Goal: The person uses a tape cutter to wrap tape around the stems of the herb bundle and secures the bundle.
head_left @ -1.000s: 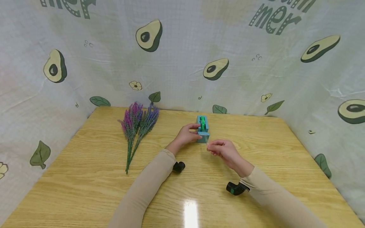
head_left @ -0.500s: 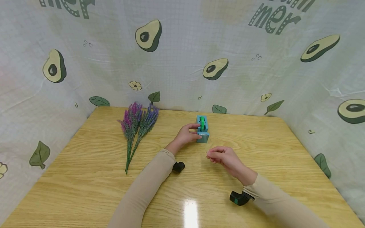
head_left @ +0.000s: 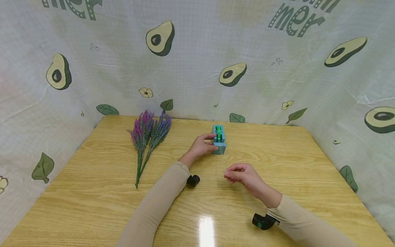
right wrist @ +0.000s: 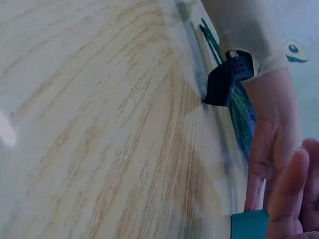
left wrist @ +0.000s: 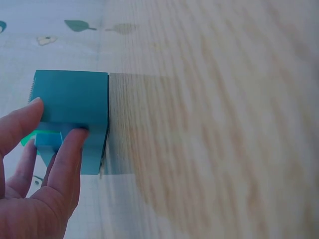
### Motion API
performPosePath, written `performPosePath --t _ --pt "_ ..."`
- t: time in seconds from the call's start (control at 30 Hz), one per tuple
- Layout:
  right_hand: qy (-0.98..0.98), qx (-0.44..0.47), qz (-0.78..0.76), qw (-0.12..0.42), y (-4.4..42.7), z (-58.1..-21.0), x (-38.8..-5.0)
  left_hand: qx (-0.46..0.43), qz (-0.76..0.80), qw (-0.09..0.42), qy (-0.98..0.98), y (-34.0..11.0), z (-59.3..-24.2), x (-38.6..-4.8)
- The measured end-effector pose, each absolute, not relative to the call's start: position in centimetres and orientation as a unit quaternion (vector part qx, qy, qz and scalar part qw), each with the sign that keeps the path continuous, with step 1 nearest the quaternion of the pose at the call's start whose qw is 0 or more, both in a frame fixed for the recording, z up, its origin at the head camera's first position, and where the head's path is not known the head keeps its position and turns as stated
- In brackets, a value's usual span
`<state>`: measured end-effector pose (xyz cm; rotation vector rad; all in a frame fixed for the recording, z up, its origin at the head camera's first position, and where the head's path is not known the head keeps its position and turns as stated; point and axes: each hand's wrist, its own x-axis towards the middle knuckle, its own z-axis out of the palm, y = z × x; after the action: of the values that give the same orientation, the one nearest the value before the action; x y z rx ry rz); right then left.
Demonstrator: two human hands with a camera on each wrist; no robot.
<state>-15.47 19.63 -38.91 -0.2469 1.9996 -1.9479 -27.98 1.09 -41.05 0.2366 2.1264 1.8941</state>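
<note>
My left hand (head_left: 200, 146) grips the left side of a light-blue tape dispenser (head_left: 219, 149) standing towards the back of the table. A green roll core (head_left: 218, 132) sits in its slot. In the left wrist view, the thumb and fingers (left wrist: 70, 159) lie against the teal body (left wrist: 72, 97), with a serrated edge at its left. Nearer the front, my right hand (head_left: 245, 176) is apart from the dispenser, its thumb and fingertips brought together in a pinch. What they pinch looks like a thin clear strip of tape, barely visible; its length cannot be made out.
Artificial lavender stems (head_left: 143, 147) with purple and violet heads lie on the left of the wooden table (head_left: 102, 192). A black wrist camera (head_left: 263, 221) hangs under the right sleeve, another (head_left: 193, 180) under the left. An avocado-print cloth (head_left: 191, 92) borders the table.
My right hand has drawn back from the dispenser towards the front edge, fingertips still together. My left hand and the dispenser stay in place.
</note>
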Motion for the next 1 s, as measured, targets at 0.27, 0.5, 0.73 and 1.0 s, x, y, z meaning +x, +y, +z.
performPosePath --t 0.27,0.5,0.73,1.0 --pt "0.715 -0.108 -0.673 0.156 19.9 -39.4 -15.5 0.08 0.652 0.142 0.741 1.1 -41.2 -28.1" --pt "0.711 -0.113 -0.673 0.168 19.8 -39.4 -15.3 0.079 0.647 0.136 0.746 1.1 -41.2 -28.0" --pt "0.7 -0.112 -0.683 0.178 20.0 -39.5 -15.3 0.092 0.634 0.111 0.76 0.3 -41.2 -27.9" --pt "0.694 -0.114 -0.687 0.181 20.2 -39.3 -15.1 0.096 0.621 0.056 0.775 -3.7 -39.9 -26.7"
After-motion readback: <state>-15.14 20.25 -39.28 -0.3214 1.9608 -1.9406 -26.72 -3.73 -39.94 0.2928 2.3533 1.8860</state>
